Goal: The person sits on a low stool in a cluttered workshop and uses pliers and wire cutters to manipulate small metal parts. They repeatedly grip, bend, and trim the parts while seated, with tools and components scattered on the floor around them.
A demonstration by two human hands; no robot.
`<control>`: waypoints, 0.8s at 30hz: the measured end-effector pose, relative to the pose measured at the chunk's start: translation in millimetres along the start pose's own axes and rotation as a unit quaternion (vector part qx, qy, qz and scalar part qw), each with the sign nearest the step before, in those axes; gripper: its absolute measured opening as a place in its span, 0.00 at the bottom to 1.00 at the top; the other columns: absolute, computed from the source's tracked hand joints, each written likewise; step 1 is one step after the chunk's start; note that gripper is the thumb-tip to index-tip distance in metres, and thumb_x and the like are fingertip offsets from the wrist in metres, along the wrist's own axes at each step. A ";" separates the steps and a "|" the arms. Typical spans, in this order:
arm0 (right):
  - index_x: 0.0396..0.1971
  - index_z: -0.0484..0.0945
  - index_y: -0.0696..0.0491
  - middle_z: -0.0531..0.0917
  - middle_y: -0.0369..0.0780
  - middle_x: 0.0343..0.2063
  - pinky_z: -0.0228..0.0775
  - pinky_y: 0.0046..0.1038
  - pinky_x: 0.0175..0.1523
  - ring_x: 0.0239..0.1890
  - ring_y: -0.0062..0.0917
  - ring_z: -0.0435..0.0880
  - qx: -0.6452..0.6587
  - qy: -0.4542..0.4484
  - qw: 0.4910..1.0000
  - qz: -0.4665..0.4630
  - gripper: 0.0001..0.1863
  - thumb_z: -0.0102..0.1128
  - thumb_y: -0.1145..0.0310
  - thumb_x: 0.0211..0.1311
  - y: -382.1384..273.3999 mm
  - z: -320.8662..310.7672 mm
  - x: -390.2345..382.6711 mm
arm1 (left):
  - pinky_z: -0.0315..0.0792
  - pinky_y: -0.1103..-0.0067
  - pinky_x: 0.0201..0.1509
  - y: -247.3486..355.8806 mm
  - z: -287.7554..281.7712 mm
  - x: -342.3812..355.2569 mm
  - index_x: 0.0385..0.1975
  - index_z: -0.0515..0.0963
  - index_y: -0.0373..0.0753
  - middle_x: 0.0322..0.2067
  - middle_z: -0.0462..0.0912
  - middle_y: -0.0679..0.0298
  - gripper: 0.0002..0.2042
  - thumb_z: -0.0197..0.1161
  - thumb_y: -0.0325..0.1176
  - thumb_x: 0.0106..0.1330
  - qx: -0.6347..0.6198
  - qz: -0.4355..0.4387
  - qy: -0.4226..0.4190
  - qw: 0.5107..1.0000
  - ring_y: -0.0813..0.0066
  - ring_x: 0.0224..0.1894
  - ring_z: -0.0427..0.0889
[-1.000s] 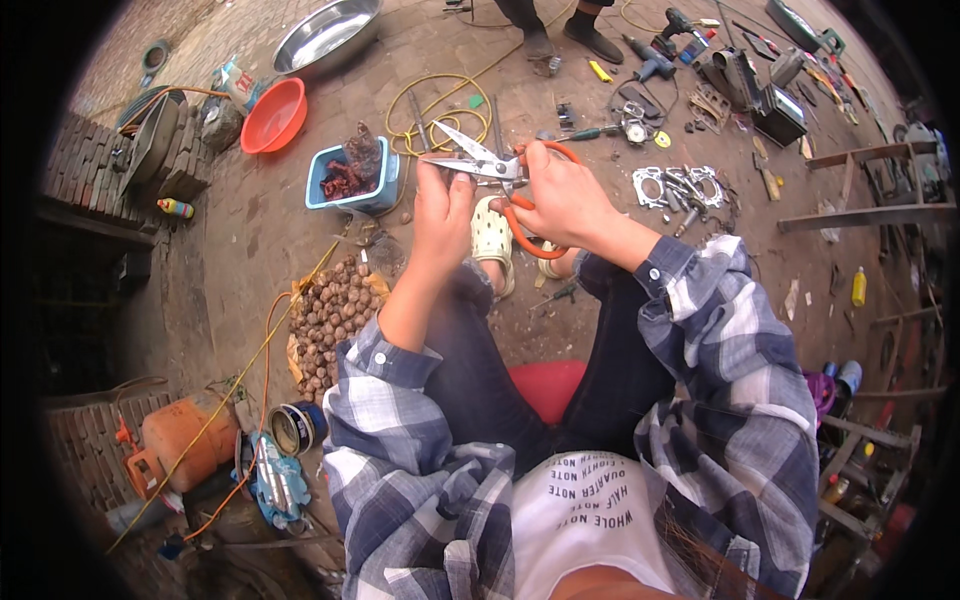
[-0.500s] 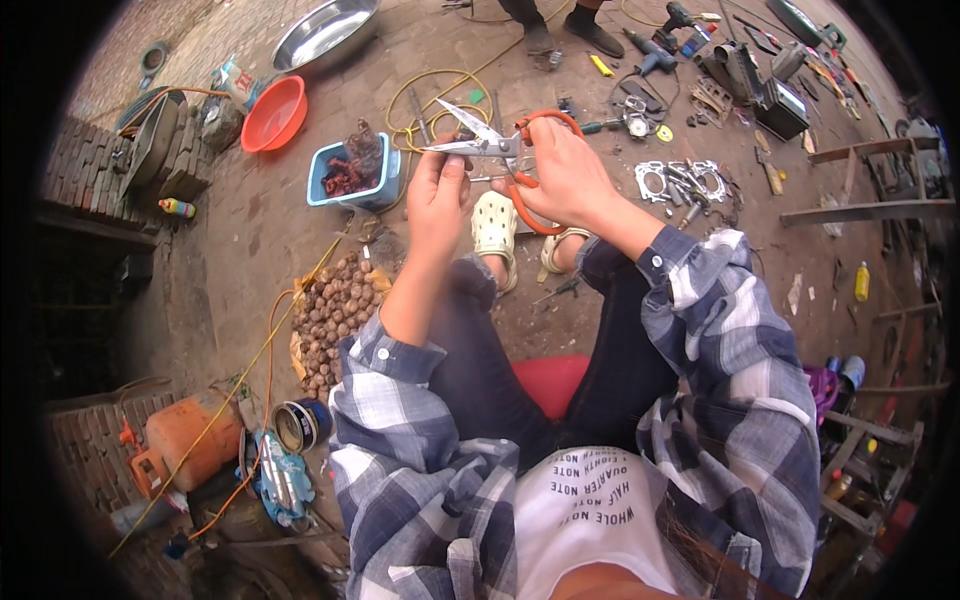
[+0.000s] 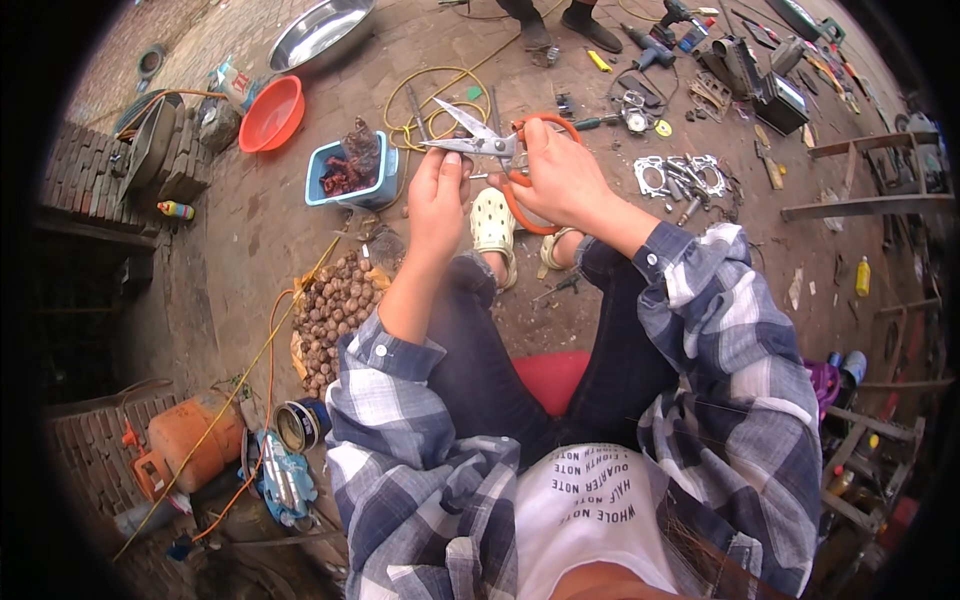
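Note:
A pair of scissors (image 3: 490, 145) with orange handles and grey metal blades is held up in front of me, the blades apart and aimed to the left. My right hand (image 3: 563, 180) is closed around the orange handles. My left hand (image 3: 438, 195) is closed at the lower blade, with the thumb tip against it; the other fingers are partly hidden behind the thumb. Below and left of that hand, a blue plastic basin (image 3: 390, 178) holds dark reddish, stringy stuff. Under the scissors is one of my cream clogs (image 3: 493, 225).
Walnut-like round things (image 3: 335, 320) lie heaped at my left, near an orange gas cylinder (image 3: 195, 443). A red basin (image 3: 272, 115) and a metal basin (image 3: 322, 35) stand far left. Metal parts (image 3: 682, 178), a drill (image 3: 652, 50) and other tools spread over the right ground.
Both hands keep their hold and hardly move. The scissors' blades still stand apart, in nearly the same place; the view has shifted very slightly.

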State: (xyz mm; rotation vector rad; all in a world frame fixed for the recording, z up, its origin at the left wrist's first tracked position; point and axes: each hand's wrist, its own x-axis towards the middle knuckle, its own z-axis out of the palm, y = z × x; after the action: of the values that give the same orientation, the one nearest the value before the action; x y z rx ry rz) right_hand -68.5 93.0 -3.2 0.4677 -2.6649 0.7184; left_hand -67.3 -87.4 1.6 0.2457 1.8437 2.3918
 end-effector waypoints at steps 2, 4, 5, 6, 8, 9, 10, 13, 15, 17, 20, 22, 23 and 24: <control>0.42 0.66 0.63 0.79 0.49 0.32 0.74 0.38 0.40 0.37 0.41 0.81 -0.004 -0.017 1.000 0.007 0.35 0.66 0.45 0.53 -2.0 -1.4 -1.9 | 0.50 0.89 0.19 -0.2 0.5 -0.6 0.39 0.69 0.38 0.28 0.69 0.73 0.08 0.45 0.34 0.75 0.009 0.004 0.007 1.000 0.91 0.19 0.56; 0.42 0.66 0.63 0.80 0.49 0.29 0.74 0.38 0.38 0.35 0.41 0.82 -0.008 -0.030 0.999 0.013 0.35 0.65 0.44 0.54 -5.7 -4.5 -3.0 | 0.50 0.89 0.19 -0.1 0.6 -1.1 0.38 0.69 0.38 0.26 0.68 0.74 0.08 0.45 0.34 0.76 0.019 0.011 0.010 1.000 0.91 0.19 0.56; 0.41 0.66 0.64 0.80 0.49 0.28 0.75 0.38 0.37 0.34 0.42 0.83 -0.011 -0.036 0.999 0.016 0.35 0.65 0.44 0.54 -7.0 -5.5 -3.2 | 0.50 0.89 0.19 0.1 0.5 -1.3 0.38 0.69 0.39 0.26 0.68 0.74 0.08 0.45 0.34 0.76 0.024 0.015 0.011 1.000 0.91 0.18 0.56; 0.41 0.66 0.64 0.80 0.49 0.27 0.75 0.38 0.36 0.33 0.42 0.83 -0.009 -0.037 0.999 0.016 0.35 0.65 0.44 0.54 -6.8 -4.6 -3.8 | 0.49 0.89 0.18 0.4 0.4 -1.5 0.37 0.69 0.39 0.25 0.67 0.75 0.08 0.45 0.34 0.76 0.029 0.020 0.011 0.999 0.92 0.18 0.55; 0.41 0.67 0.64 0.80 0.49 0.25 0.75 0.38 0.35 0.31 0.42 0.83 -0.010 -0.039 0.999 0.016 0.36 0.65 0.44 0.54 -3.6 -2.3 -6.2 | 0.49 0.89 0.18 -0.8 1.5 -0.8 0.37 0.69 0.39 0.25 0.67 0.75 0.08 0.45 0.34 0.76 0.035 0.026 0.010 0.999 0.92 0.18 0.55; 0.41 0.67 0.65 0.80 0.49 0.24 0.75 0.38 0.35 0.31 0.42 0.83 -0.008 -0.039 0.999 0.019 0.36 0.65 0.44 0.54 -2.8 -2.7 -6.8 | 0.49 0.89 0.18 -1.5 2.0 -0.2 0.36 0.68 0.39 0.24 0.67 0.75 0.08 0.45 0.34 0.76 0.038 0.028 0.009 0.999 0.92 0.18 0.55; 0.41 0.67 0.65 0.80 0.49 0.23 0.75 0.38 0.35 0.31 0.42 0.83 -0.004 -0.040 0.999 0.020 0.36 0.65 0.44 0.54 -3.7 -2.7 -6.7 | 0.49 0.89 0.18 -1.3 1.2 -0.4 0.36 0.68 0.39 0.24 0.67 0.75 0.08 0.45 0.34 0.76 0.037 0.028 0.008 0.999 0.92 0.18 0.55; 0.41 0.68 0.64 0.81 0.49 0.24 0.75 0.38 0.34 0.30 0.42 0.84 0.003 -0.036 0.999 0.015 0.36 0.65 0.44 0.53 -4.4 -1.7 -6.4 | 0.49 0.89 0.18 -2.7 -2.2 -0.5 0.36 0.68 0.39 0.24 0.67 0.75 0.08 0.45 0.34 0.76 0.032 0.027 0.003 0.999 0.92 0.18 0.56; 0.42 0.68 0.64 0.81 0.49 0.26 0.76 0.38 0.36 0.32 0.42 0.83 0.004 -0.037 0.999 0.017 0.36 0.66 0.44 0.53 -5.0 -2.1 -4.1 | 0.50 0.88 0.18 -4.3 -4.6 0.5 0.37 0.68 0.39 0.24 0.67 0.74 0.08 0.44 0.34 0.76 0.026 0.026 -0.002 0.999 0.91 0.17 0.56; 0.43 0.68 0.64 0.81 0.50 0.30 0.75 0.38 0.39 0.36 0.42 0.83 0.002 -0.042 0.999 0.030 0.36 0.67 0.44 0.52 -4.6 -4.9 1.5 | 0.51 0.88 0.18 0.9 -3.1 1.4 0.38 0.68 0.38 0.25 0.70 0.71 0.08 0.44 0.34 0.76 -0.032 -0.007 -0.010 0.999 0.89 0.18 0.58; 0.45 0.68 0.63 0.79 0.51 0.37 0.72 0.39 0.48 0.44 0.43 0.80 0.009 -0.007 1.000 0.004 0.36 0.68 0.46 0.51 -3.4 -1.7 2.2 | 0.55 0.87 0.19 1.4 -1.0 5.0 0.40 0.68 0.37 0.28 0.75 0.65 0.08 0.42 0.33 0.75 -0.061 -0.008 0.002 0.998 0.87 0.18 0.61; 0.46 0.68 0.63 0.78 0.52 0.39 0.70 0.39 0.51 0.47 0.43 0.77 0.015 -0.023 0.999 0.017 0.36 0.68 0.47 0.51 -5.7 -1.7 2.9 | 0.56 0.86 0.19 1.6 -1.6 6.1 0.41 0.68 0.37 0.31 0.78 0.62 0.08 0.41 0.33 0.74 -0.054 -0.003 0.003 0.999 0.85 0.19 0.63; 0.46 0.69 0.63 0.77 0.52 0.40 0.69 0.39 0.53 0.49 0.43 0.76 0.017 -0.031 0.999 0.025 0.35 0.69 0.48 0.50 -6.5 -1.9 2.7 | 0.57 0.86 0.19 2.5 -3.8 6.0 0.41 0.68 0.37 0.32 0.79 0.61 0.08 0.41 0.32 0.74 -0.048 -0.005 -0.004 0.999 0.85 0.19 0.64; 0.46 0.69 0.63 0.78 0.52 0.40 0.69 0.39 0.53 0.48 0.43 0.76 0.014 -0.030 0.999 0.025 0.35 0.69 0.48 0.51 -6.6 -1.9 2.6 | 0.58 0.86 0.19 3.2 -5.5 6.2 0.41 0.68 0.36 0.33 0.79 0.60 0.08 0.41 0.32 0.74 -0.042 -0.007 -0.010 0.999 0.84 0.19 0.65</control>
State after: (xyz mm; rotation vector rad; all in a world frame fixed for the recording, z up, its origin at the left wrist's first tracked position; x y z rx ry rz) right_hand -67.8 88.0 2.2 0.4372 -2.7341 0.7695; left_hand -74.4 -92.4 3.6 0.2471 1.7252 2.4405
